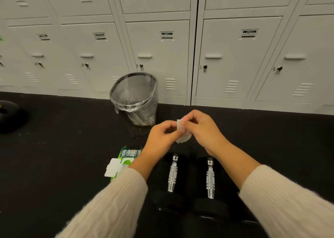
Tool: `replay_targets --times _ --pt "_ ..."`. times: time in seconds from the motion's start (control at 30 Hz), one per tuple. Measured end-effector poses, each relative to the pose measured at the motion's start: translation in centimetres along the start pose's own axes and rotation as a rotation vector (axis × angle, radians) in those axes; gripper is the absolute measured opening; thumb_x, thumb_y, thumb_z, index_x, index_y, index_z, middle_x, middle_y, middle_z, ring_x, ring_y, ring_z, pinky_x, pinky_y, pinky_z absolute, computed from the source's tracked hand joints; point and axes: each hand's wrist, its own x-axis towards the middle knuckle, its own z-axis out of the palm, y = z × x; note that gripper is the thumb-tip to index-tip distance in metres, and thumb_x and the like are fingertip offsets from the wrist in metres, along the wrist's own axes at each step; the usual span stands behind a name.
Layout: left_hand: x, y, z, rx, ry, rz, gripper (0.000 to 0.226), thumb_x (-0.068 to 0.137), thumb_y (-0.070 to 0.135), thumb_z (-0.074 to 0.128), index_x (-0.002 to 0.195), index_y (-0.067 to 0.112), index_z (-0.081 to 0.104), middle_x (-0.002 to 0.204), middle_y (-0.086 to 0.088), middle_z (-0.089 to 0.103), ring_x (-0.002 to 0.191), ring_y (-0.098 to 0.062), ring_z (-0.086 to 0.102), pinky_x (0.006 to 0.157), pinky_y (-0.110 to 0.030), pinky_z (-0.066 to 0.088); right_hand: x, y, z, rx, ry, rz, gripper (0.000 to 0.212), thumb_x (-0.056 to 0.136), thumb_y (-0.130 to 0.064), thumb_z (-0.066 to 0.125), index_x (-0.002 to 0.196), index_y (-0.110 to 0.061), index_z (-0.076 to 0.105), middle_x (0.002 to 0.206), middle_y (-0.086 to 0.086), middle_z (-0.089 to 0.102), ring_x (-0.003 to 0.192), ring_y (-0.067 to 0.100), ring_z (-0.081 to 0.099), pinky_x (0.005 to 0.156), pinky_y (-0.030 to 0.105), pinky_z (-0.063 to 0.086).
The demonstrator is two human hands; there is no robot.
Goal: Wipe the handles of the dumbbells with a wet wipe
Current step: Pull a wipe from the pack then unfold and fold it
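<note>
Two black dumbbells lie side by side on the dark floor, their chrome handles pointing away from me: the left dumbbell (172, 174) and the right dumbbell (210, 179). Above them, both hands pinch one small white wet wipe (182, 132), folded or bunched. My left hand (162, 138) grips its lower edge and my right hand (202, 129) grips its top. A green pack of wet wipes (126, 158) lies on the floor to the left of the dumbbells, its white lid flap open, partly hidden by my left forearm.
A black mesh waste bin (137, 97) with a clear liner stands against a wall of grey lockers (235, 57), just beyond my hands. A dark round object (9, 115) sits at the far left on the black floor.
</note>
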Motion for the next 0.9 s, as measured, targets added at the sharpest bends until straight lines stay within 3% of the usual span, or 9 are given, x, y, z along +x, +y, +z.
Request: replay_targets --times 0.07,0.17,0.3,0.5,0.63,0.73,0.83,0.9 --pt "0.6 -0.3 0.3 0.003 0.047 0.005 0.014 0.083 0.012 0.071 0.096 0.005 0.072 0.094 -0.013 0.072 0.089 -0.025 0.068 0.08 -0.036 0.056 0.0 0.4 -0.4 -0.001 0.019 0.01 0.004 0.088 -0.015 0.063 0.091 -0.013 0.064 0.096 0.005 0.066 0.092 0.017 0.062 0.079 0.027 0.051" --pt "1.0 -0.2 0.4 -0.071 0.097 -0.018 0.013 0.084 0.005 0.068 0.095 0.003 0.074 0.098 -0.012 0.072 0.095 -0.022 0.067 0.081 -0.028 0.054 0.3 0.9 -1.0 0.043 0.051 0.011 0.004 0.091 -0.013 0.06 0.094 -0.011 0.062 0.096 0.006 0.065 0.088 0.015 0.062 0.074 0.022 0.048" --pt "1.3 -0.2 0.3 -0.016 0.091 -0.047 0.016 0.085 0.004 0.066 0.098 0.005 0.074 0.097 -0.007 0.073 0.091 -0.014 0.069 0.079 -0.025 0.054 0.5 2.0 -0.7 0.013 -0.048 0.0 0.006 0.097 -0.02 0.051 0.097 -0.015 0.054 0.093 0.001 0.063 0.081 0.009 0.058 0.07 0.021 0.044" --pt "0.1 -0.8 1.0 -0.067 0.048 0.025 0.035 0.083 -0.003 0.066 0.116 0.005 0.059 0.098 -0.01 0.069 0.086 -0.018 0.068 0.075 -0.027 0.056 0.5 3.7 0.0 0.058 -0.004 0.075 0.007 0.098 -0.024 0.047 0.102 -0.021 0.052 0.106 0.007 0.065 0.098 0.021 0.065 0.085 0.041 0.058" --pt "-0.5 -2.5 1.1 0.025 -0.082 0.149 0.039 0.077 0.0 0.066 0.115 0.009 0.06 0.112 -0.011 0.062 0.103 -0.024 0.062 0.083 -0.041 0.056 0.5 4.2 -0.2 0.134 0.065 0.13 0.009 0.098 -0.024 0.048 0.104 -0.018 0.052 0.106 0.007 0.064 0.096 0.023 0.066 0.083 0.043 0.059" --pt "-0.4 -3.7 1.4 0.13 -0.098 0.213 0.039 0.078 0.007 0.07 0.115 0.013 0.061 0.121 -0.006 0.057 0.115 -0.023 0.056 0.088 -0.04 0.054 0.7 4.7 -0.5 0.188 0.085 0.148 0.008 0.099 -0.023 0.047 0.103 -0.018 0.053 0.104 0.008 0.065 0.093 0.025 0.068 0.074 0.038 0.06" --pt "-0.4 -4.3 1.6 0.164 -0.007 0.145 0.03 0.081 0.004 0.068 0.106 0.02 0.065 0.11 0.001 0.064 0.105 -0.016 0.061 0.084 -0.04 0.055 0.7 5.3 -0.7 0.278 0.062 0.162 0.01 0.096 -0.019 0.053 0.106 -0.017 0.053 0.104 0.009 0.066 0.096 0.026 0.068 0.076 0.038 0.059" --pt "-0.3 -4.4 1.7 0.188 0.029 0.092 0.026 0.082 0.003 0.067 0.1 0.022 0.066 0.098 0.003 0.067 0.093 -0.012 0.063 0.079 -0.031 0.055 0.6 5.9 -0.6 0.277 -0.005 0.162 0.024 0.09 -0.014 0.062 0.112 -0.017 0.053 0.106 0.01 0.069 0.099 0.024 0.069 0.084 0.041 0.058"
